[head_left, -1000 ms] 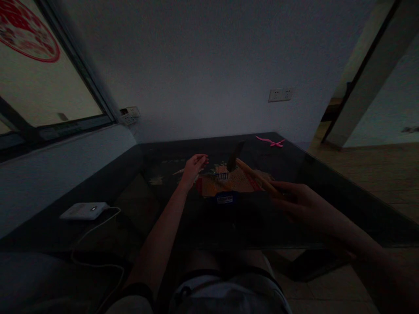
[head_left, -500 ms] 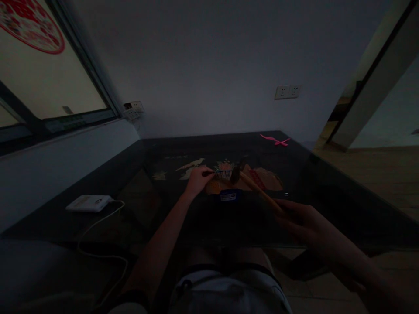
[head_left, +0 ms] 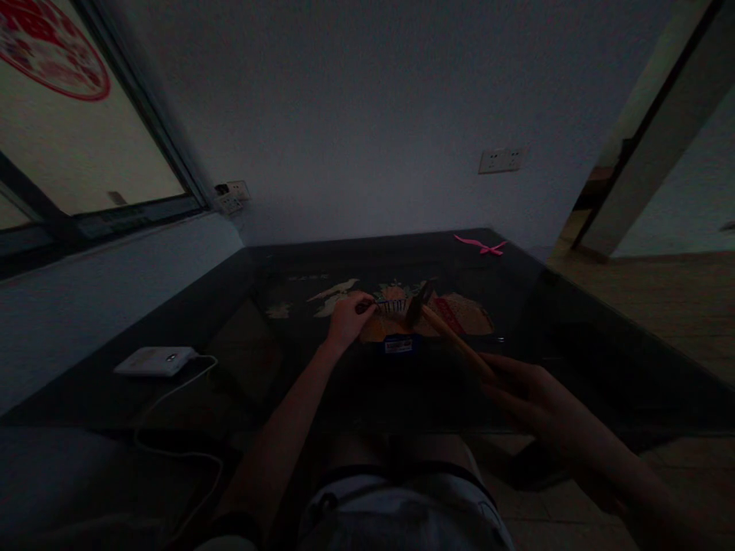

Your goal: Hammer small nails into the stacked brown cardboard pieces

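Note:
My right hand (head_left: 540, 394) is wrapped round the wooden handle of a hammer (head_left: 459, 346). The dark hammer head is tilted at the table's middle, just right of a comb-like row of thin upright prongs (head_left: 393, 304). At the left end of that row, the fingertips of my left hand (head_left: 346, 323) are pinched on it. Brown cardboard (head_left: 474, 312) with a red band lies under the hammer head. Closer to me sits a small dark blue packet (head_left: 399, 344) with a pale label. Dim light hides how the prongs are fixed.
The dark glossy table (head_left: 298, 383) carries a printed bird and flower pattern. On its left lies a white power bank (head_left: 154, 361) whose cable hangs over the front edge. A pink strip (head_left: 485, 247) lies at the far right. Sockets (head_left: 501, 161) are on the wall behind.
The hammer head has shifted very slightly and sits at a somewhat different tilt beside the prongs. My left hand stays at the row's left end. The view has moved slightly.

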